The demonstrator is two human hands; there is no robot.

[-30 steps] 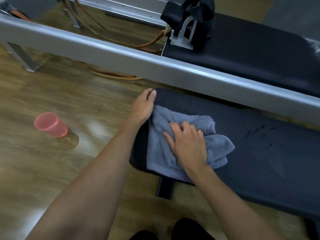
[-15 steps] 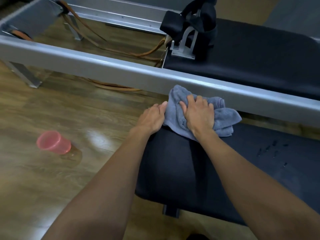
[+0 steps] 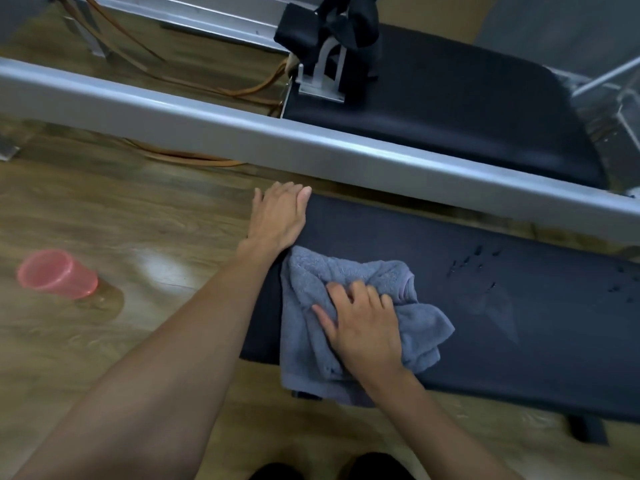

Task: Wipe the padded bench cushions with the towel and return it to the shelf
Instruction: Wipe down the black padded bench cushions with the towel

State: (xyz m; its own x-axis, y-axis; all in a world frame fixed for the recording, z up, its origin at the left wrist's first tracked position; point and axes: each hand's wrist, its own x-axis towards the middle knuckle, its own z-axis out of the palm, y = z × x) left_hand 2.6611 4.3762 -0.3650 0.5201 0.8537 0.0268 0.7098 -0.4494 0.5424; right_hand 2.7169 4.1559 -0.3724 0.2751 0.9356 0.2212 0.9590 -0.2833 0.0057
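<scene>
Left hand [image 3: 277, 216] flat, released, fingers straight on left end of dark padded bench cushion [image 3: 519, 341]. I see translucent pink plastic cup [image 3: 57, 273] on wood floor [image 3: 138, 209] further left. Crumpled blue-grey terry towel [image 3: 304, 289] on cushion, draping near edge, right hand [image 3: 363, 327] grasping it. Grey metal rail [image 3: 242, 133] crosses behind.
</scene>
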